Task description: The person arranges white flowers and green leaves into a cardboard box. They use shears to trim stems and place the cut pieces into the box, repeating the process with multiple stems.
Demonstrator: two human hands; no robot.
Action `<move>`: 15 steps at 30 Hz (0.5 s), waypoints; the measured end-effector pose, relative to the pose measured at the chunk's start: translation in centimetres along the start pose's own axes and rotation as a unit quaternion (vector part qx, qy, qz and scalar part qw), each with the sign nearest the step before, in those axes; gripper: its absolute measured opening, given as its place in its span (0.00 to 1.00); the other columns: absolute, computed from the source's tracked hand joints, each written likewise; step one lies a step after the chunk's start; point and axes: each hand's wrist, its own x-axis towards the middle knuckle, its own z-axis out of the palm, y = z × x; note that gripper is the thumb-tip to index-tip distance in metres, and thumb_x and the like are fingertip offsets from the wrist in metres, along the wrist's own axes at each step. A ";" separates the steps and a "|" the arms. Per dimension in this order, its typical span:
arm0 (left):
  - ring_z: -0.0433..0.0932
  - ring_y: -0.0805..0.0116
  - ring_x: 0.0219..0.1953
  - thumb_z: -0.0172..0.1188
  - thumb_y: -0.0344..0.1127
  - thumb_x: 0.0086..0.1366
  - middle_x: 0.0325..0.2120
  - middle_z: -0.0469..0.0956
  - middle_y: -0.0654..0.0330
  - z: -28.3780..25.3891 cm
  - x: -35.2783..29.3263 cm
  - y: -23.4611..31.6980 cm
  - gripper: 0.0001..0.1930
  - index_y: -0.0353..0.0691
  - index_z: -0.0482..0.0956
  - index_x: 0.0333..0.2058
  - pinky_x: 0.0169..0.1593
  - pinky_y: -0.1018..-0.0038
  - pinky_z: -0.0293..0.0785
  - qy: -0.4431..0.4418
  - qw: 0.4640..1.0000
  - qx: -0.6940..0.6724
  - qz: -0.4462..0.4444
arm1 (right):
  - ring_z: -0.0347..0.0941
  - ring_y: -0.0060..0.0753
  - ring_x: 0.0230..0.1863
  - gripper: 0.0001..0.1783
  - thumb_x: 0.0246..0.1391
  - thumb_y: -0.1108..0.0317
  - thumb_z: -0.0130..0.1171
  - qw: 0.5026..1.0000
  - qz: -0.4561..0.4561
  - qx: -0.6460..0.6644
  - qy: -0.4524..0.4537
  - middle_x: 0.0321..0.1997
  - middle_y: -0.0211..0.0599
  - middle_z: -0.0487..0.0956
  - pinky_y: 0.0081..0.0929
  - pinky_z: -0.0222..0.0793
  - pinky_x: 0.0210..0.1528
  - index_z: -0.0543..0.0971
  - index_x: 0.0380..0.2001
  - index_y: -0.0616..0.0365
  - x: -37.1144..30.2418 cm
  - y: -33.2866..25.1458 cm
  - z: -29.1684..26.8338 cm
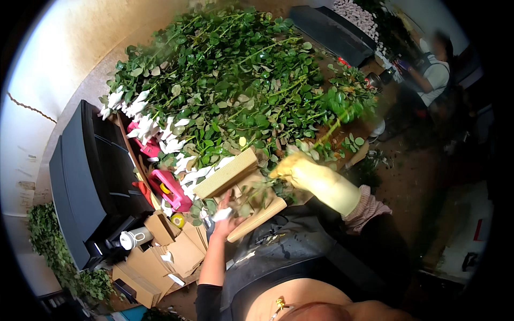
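Right hand (pixel 292 167), yellow-gloved, closed around leafy stem (pixel 326 134); left hand (pixel 226 216) pinching white bud (pixel 221 214) over corrugated cardboard (pixel 227 174).

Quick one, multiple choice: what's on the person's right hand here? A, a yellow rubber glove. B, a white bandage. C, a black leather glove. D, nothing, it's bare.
A: the right hand wears a yellow rubber glove up past the wrist as it grips a leafy green stem, while the left hand is bare.

head-worn fisheye, steeply down, close over worktable (pixel 342 140)
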 end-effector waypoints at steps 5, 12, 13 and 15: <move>0.69 0.46 0.63 0.79 0.48 0.51 0.60 0.72 0.48 0.4 -0.3 -0.6 0.41 0.46 0.74 0.64 0.67 0.57 0.67 0.006 1.000 -0.011 0.012 | 0.85 0.45 0.40 0.13 0.50 0.76 0.66 0.952 0.184 -0.071 -0.233 0.36 0.37 0.87 0.43 0.79 0.42 0.88 0.38 0.46 -6.9 5.0 6.2; 0.67 0.44 0.64 0.73 0.50 0.59 0.60 0.70 0.47 -0.2 -0.2 -0.4 0.23 0.46 0.87 0.50 0.67 0.53 0.65 -0.022 0.999 0.029 0.032 | 0.75 0.41 0.64 0.21 0.60 0.70 0.62 0.907 0.322 -0.151 -0.225 0.63 0.41 0.80 0.40 0.68 0.68 0.82 0.56 0.46 3.9 5.7 -1.4; 0.66 0.43 0.64 0.72 0.50 0.60 0.60 0.70 0.46 -0.3 -0.2 -0.4 0.23 0.46 0.87 0.50 0.67 0.53 0.65 -0.022 0.999 0.026 0.040 | 0.68 0.39 0.72 0.21 0.64 0.68 0.58 0.956 0.243 -0.149 -0.061 0.70 0.41 0.75 0.40 0.61 0.75 0.80 0.60 0.47 5.5 5.8 -2.7; 0.65 0.43 0.65 0.68 0.50 0.64 0.61 0.68 0.45 -0.3 0.0 -0.5 0.20 0.46 0.87 0.49 0.68 0.53 0.62 -0.035 0.999 0.002 0.016 | 0.70 0.40 0.67 0.18 0.64 0.69 0.57 0.961 0.244 -0.131 0.000 0.67 0.41 0.77 0.40 0.64 0.71 0.81 0.56 0.49 9.4 6.4 -3.8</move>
